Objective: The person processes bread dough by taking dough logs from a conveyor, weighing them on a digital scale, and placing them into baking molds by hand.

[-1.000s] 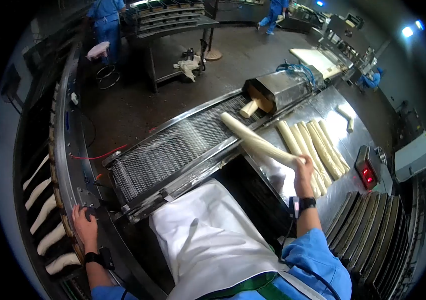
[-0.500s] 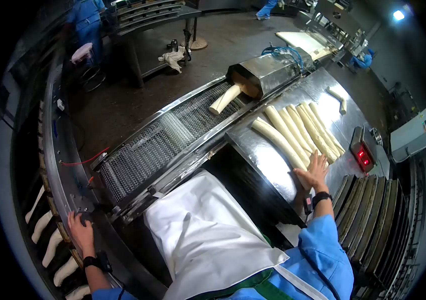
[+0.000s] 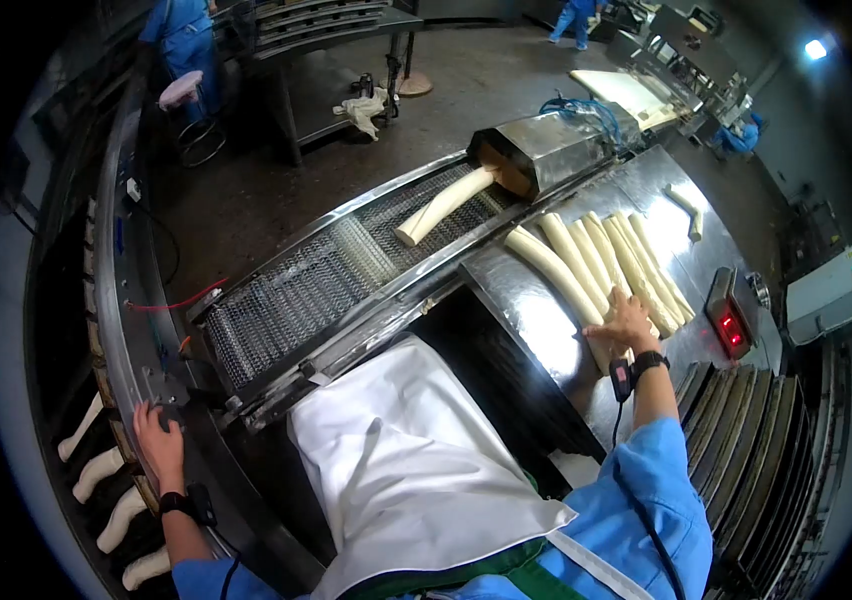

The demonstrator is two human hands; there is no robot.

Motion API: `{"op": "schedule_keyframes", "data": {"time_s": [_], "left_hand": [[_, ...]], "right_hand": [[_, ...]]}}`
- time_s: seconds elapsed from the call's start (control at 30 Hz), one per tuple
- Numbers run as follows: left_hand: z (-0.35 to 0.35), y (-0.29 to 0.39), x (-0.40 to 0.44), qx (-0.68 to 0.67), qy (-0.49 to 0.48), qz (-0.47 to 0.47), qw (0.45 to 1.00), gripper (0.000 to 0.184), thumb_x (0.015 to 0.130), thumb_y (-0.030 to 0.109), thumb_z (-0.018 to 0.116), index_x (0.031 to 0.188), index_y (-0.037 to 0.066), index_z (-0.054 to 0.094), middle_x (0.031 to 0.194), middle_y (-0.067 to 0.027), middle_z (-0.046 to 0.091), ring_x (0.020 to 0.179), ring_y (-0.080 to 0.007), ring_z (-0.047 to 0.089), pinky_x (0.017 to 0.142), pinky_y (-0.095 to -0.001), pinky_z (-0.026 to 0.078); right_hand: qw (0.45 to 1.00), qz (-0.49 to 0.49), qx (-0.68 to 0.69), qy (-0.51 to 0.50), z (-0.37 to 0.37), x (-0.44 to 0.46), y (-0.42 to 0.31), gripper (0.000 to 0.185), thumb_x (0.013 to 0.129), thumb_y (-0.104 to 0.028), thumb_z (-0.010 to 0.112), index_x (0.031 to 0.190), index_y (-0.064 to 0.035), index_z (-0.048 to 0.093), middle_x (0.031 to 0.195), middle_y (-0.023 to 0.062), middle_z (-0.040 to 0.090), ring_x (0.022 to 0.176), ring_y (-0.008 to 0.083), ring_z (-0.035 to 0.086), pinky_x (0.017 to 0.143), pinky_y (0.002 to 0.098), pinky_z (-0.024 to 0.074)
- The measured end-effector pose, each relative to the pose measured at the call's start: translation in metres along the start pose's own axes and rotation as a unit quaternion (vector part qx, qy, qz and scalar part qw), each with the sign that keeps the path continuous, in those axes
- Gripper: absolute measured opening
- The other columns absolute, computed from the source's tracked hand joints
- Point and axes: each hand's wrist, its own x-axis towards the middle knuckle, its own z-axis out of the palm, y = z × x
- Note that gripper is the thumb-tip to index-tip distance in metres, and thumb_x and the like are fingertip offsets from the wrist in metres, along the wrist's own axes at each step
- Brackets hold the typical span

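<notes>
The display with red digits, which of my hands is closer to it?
Right. Your right hand is at the near ends of the dough rolls, just left of the display; your left hand is much farther left, by the metal rail.

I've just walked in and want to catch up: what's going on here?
A person's right hand is on pale, dough-like rolls laid side by side on a metal table. Their left hand rests by a metal rail. Another roll lies on the mesh conveyor, its far end at the opening of a metal housing.
</notes>
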Motion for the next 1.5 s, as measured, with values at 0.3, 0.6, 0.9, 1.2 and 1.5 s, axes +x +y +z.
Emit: {"op": "schedule_keyframes", "data": {"time_s": [0.3,0.6,0.9,1.2,1.5], "left_hand": [[0.001,0.010,0.004,-0.022,0.003,-0.045,0.999,0.030,0.074,0.006,0.062,0.104,0.000,0.061,0.132,-0.0182,0.048,0.132,-0.0324,0.034,0.110,-0.0405,0.029],[0.065,0.231,0.073,-0.309,0.011,0.133,0.942,0.034,0.076,0.008,0.064,0.110,0.004,0.062,0.120,-0.0170,0.057,0.117,-0.0334,0.051,0.101,-0.0396,0.039],[0.068,0.433,0.078,-0.171,-0.125,0.221,0.952,0.051,0.080,0.026,0.065,0.124,0.002,0.051,0.109,-0.0204,0.060,0.103,-0.0370,0.058,0.090,-0.0449,0.046],[0.031,0.386,0.027,-0.377,-0.289,0.140,0.869,0.036,0.073,0.028,0.068,0.098,0.002,0.066,0.084,-0.0164,0.065,0.075,-0.0252,0.065,0.070,-0.0367,0.051],[-0.122,0.227,-0.011,-0.840,0.049,-0.234,0.487,0.033,0.085,0.027,0.064,0.103,0.001,0.057,0.074,-0.0059,0.058,0.062,-0.0135,0.057,0.056,-0.0259,0.048]], "right_hand": [[0.980,-0.130,-0.018,0.148,0.055,-0.075,-0.002,0.103,0.061,-0.067,0.070,0.147,-0.0282,0.028,0.154,0.0183,0.016,0.132,0.0502,0.026,0.104,0.0613,0.0220],[0.974,-0.137,0.064,0.170,0.057,-0.093,-0.025,0.075,0.065,-0.052,0.070,0.133,-0.0285,0.051,0.149,0.0083,0.030,0.132,0.0495,0.023,0.106,0.0644,0.0163],[0.987,-0.139,0.048,0.064,0.037,-0.082,-0.037,0.072,0.060,-0.053,0.074,0.125,-0.0267,0.058,0.136,0.0172,0.043,0.131,0.0539,0.021,0.100,0.0676,0.0246],[0.992,-0.129,0.009,-0.006,0.026,-0.048,-0.055,0.075,0.058,-0.044,0.079,0.125,-0.0200,0.057,0.139,0.0206,0.039,0.123,0.0526,0.034,0.098,0.0609,0.0356],[0.991,-0.124,-0.001,0.040,0.046,-0.036,-0.064,0.070,0.063,-0.036,0.079,0.124,-0.0122,0.058,0.143,0.0218,0.033,0.124,0.0502,0.035,0.095,0.0584,0.0428]]}}
